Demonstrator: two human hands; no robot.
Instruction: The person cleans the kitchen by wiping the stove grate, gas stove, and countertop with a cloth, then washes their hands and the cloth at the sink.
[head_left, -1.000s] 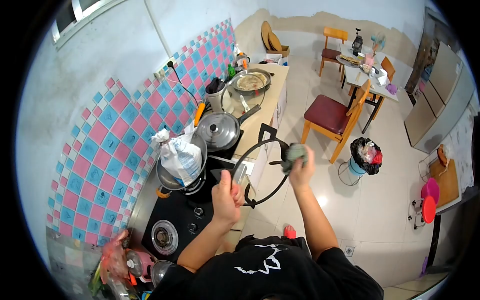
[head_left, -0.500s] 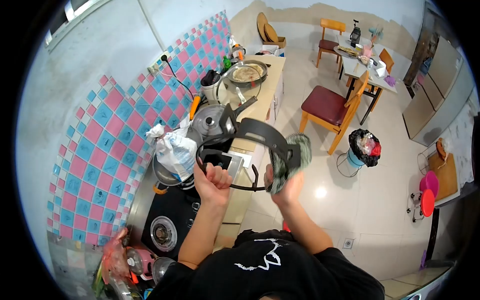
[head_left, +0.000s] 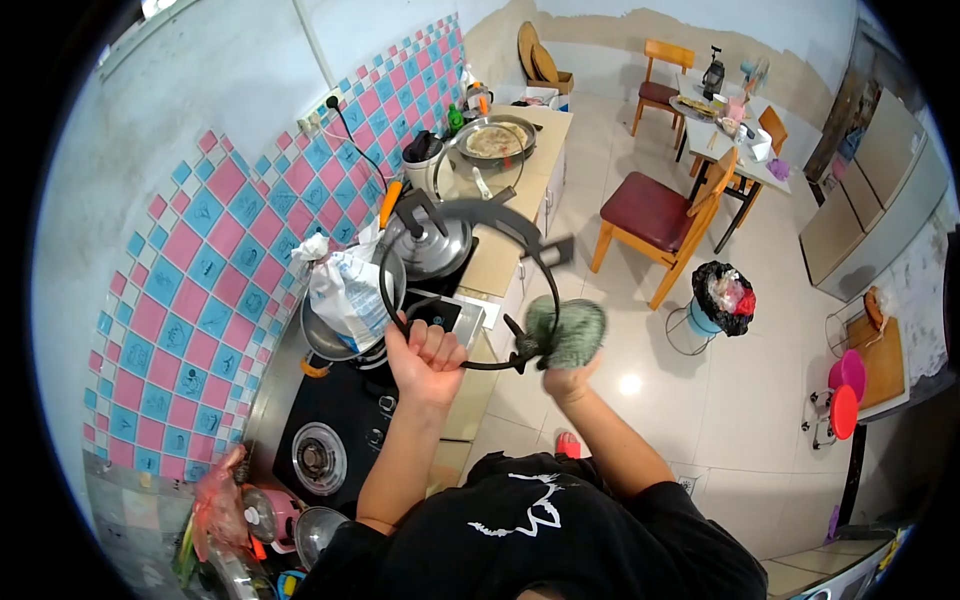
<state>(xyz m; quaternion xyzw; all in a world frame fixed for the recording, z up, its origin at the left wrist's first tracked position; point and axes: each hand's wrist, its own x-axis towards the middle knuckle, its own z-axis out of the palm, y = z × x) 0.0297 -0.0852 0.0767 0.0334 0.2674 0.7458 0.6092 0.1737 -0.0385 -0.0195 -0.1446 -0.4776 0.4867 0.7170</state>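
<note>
My left hand is closed round the lower left rim of a black ring-shaped pan support with prongs, which looks like it is from a gas stove. The ring is raised above the stove's front edge and tilted. In my right hand a grey-green cloth is bunched against the ring's right side, blurred by motion. The fingers of that hand are mostly hidden behind the cloth.
A gas stove with a bare burner lies to the left. Behind it stand a pan holding a white plastic bag and a lidded pot. A flat pan with food sits farther along the counter. A chair and trash bin stand right.
The cloth has slid down along the ring's right side, and the right hand has moved slightly lower. The ring has tipped a little; the left hand keeps its grip.
</note>
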